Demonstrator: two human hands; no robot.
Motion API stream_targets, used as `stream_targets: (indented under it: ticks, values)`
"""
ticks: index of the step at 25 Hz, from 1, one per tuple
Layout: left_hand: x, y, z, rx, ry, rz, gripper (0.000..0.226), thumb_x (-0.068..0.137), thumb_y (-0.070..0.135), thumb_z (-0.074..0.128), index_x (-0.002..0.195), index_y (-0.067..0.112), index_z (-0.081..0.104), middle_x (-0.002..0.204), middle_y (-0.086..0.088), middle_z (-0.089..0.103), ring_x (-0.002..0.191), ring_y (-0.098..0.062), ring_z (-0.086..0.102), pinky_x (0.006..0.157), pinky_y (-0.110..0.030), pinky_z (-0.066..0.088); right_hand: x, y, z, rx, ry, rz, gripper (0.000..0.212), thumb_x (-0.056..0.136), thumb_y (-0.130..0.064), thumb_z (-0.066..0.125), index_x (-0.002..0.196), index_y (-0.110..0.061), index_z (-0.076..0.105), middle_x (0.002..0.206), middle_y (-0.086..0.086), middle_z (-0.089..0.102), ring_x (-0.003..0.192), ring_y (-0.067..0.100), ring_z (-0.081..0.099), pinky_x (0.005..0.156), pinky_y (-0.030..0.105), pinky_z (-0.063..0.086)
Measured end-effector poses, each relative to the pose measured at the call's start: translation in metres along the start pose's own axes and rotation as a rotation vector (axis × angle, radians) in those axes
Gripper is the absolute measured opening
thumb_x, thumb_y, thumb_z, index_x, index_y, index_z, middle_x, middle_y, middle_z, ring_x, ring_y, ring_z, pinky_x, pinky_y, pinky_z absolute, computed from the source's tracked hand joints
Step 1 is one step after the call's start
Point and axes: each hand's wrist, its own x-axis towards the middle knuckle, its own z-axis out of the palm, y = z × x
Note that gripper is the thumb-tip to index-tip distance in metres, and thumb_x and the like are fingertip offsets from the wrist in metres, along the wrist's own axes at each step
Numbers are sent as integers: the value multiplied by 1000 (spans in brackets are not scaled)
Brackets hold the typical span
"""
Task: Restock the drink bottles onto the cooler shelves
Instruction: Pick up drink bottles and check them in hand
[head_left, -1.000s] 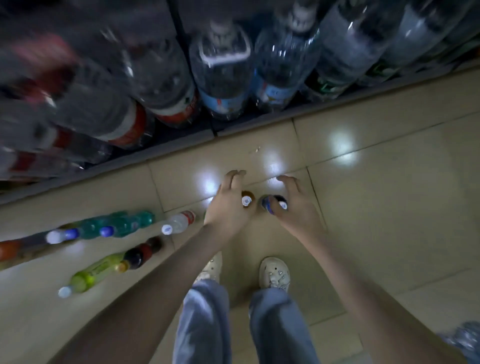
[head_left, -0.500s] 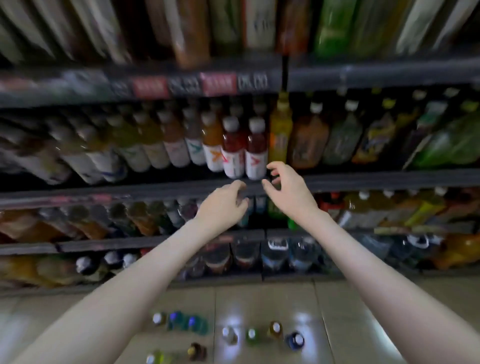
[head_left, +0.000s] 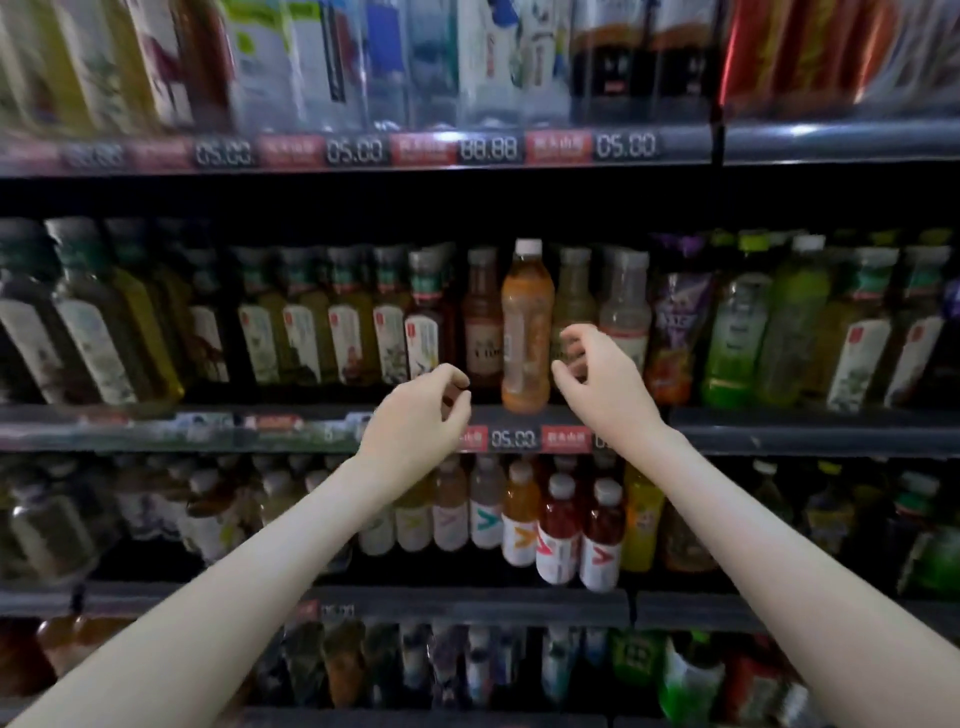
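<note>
Both hands are up at the middle shelf (head_left: 779, 431), one on each side of the orange bottle (head_left: 527, 332) with the white cap. That bottle stands upright at the very front lip of the shelf, just above the price tag (head_left: 511, 439), a touch forward of the brown and pale bottles around it. So this one looks delivered: it is on the shelf and nothing has hold of it.

The right hand (head_left: 605, 384) hangs just beside the bottle's right flank, its grip half spread in a loose C with daylight between the fingertips and the plastic. The left hand (head_left: 415, 415) sits lower and left, near the shelf edge, its grip loosely curled and, as far as the blur lets me judge, holding nothing.

The rows on this shelf read as packed, and the shelf below shows a tidy line with the red bottles (head_left: 558, 540) at the front. What is left? Possibly a nudge to seat the orange bottle back in line. Whatever stock still waits is outside this view, so I cannot call the job finished.
</note>
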Motion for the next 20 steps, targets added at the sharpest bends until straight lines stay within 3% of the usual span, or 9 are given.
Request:
stream_targets:
  ticks: [4, 9, 14, 16, 18, 20]
  values:
    - [32, -30, -11, 115, 225, 109, 29, 93, 21, 54, 121, 12, 56, 109, -5, 58, 91, -19, 58, 61, -24, 45, 29, -10, 9, -10, 96, -4, 52, 95, -24, 56, 142, -16, 35, 131, 4, 48, 120, 16, 48, 98, 31, 44]
    - [79, -56, -1, 127, 96, -94, 59, 93, 19, 51, 147, 25, 27, 142, -18, 29, 122, -33, 41, 79, -30, 46, 75, -10, 29, 49, 23, 74, 86, 89, -26, 67, 150, -25, 7, 153, 11, 23, 141, 27, 20, 113, 43, 24]
    - [114, -68, 1, 37, 10, -185, 76, 95, 25, 50, 148, 42, -1, 151, -20, 15, 106, -40, 55, 79, -38, 49, 116, -17, 39, 136, -30, 118, 102, 84, -21, 71, 149, -35, -6, 141, 11, 41, 124, 27, 48, 103, 42, 43]
    - [126, -66, 0, 30, -4, -148, 83, 94, 27, 52, 146, 46, -9, 153, -21, 14, 107, -39, 56, 83, -39, 49, 124, -16, 42, 81, -27, 114, 101, 80, -23, 73, 149, -33, -1, 139, 11, 41, 125, 28, 46, 102, 43, 43]
    - [135, -64, 1, 48, -33, -130, 87, 93, 27, 55, 144, 49, -12, 153, -22, 14, 115, -39, 53, 85, -39, 50, 127, -14, 38, -38, 7, 103, 95, 76, -29, 75, 148, -20, 14, 142, 11, 31, 133, 30, 30, 110, 41, 31]
    - [141, -63, 5, 60, -80, -152, 88, 92, 28, 57, 144, 50, -11, 147, -25, 22, 104, -36, 59, 82, -38, 52, 124, -14, 29, -115, 20, 79, 87, 74, -35, 77, 142, -14, 26, 139, 9, 26, 133, 28, 23, 109, 35, 24]
